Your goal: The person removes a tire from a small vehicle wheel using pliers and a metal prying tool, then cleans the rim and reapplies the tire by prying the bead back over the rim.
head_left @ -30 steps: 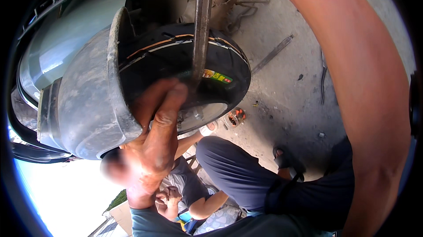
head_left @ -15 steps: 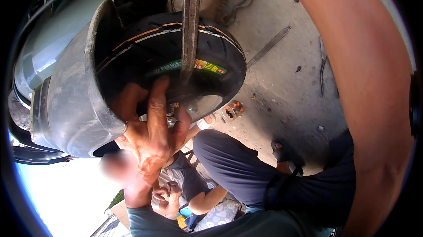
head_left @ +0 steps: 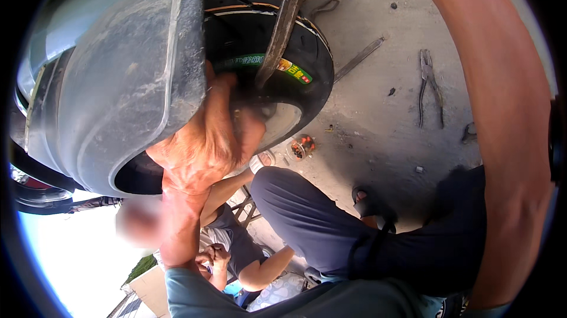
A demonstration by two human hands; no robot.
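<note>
A black scooter tyre [head_left: 236, 37] with orange and white stripes and a colourful sidewall label sits on a light metal wheel rim [head_left: 283, 118], partly under a grey mudguard [head_left: 127, 76]. My left hand [head_left: 207, 138] reaches up against the tyre and rim, thumb and forefinger apart; the mudguard hides its other fingers. Close above that hand, a steel tyre lever [head_left: 282, 28] slants down to the tyre's inner edge, its lower tip blurred. The lever's upper end runs out of view. My right arm [head_left: 502, 111] bends up the right side and leaves through the top; its hand is outside the picture.
Pliers [head_left: 427, 85] and another flat metal bar [head_left: 360, 58] lie on the dusty floor. A small clear tub [head_left: 302, 147] of orange and dark bits stands below the wheel. Another person [head_left: 236, 244] sits behind my left arm. My bent knee [head_left: 277, 194] is near the tub.
The lever has tilted, its upper part shifting right. The mudguard appears larger and further right, covering more of the tyre and my left fingers. The pliers have come fully into view beside my right arm.
</note>
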